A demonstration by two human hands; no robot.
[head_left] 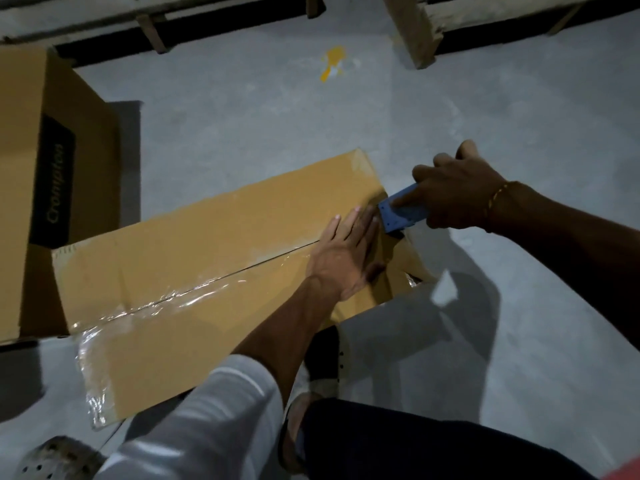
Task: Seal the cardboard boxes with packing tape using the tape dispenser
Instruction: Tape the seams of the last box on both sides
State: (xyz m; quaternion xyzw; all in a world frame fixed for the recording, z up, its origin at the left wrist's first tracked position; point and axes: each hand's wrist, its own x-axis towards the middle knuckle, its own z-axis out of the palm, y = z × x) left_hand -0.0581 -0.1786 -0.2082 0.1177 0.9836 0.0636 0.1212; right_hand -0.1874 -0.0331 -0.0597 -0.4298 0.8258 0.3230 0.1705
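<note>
Cardboard box (194,271), long and flat, is laid on the grey concrete floor (263,133) with clear packing tape (180,299) run along its centre seam and folded over its near-left end. The left hand (346,251) is pressed flat on the lid near the far-right end, fingers straight and spread. The right hand (457,192) is curled around a blue tape dispenser (398,213), which is held at the box's right edge just beside the left fingertips. A taller printed carton (52,188) is stood against the box's left end. Wooden pallets (415,29) are seen beyond.
</note>
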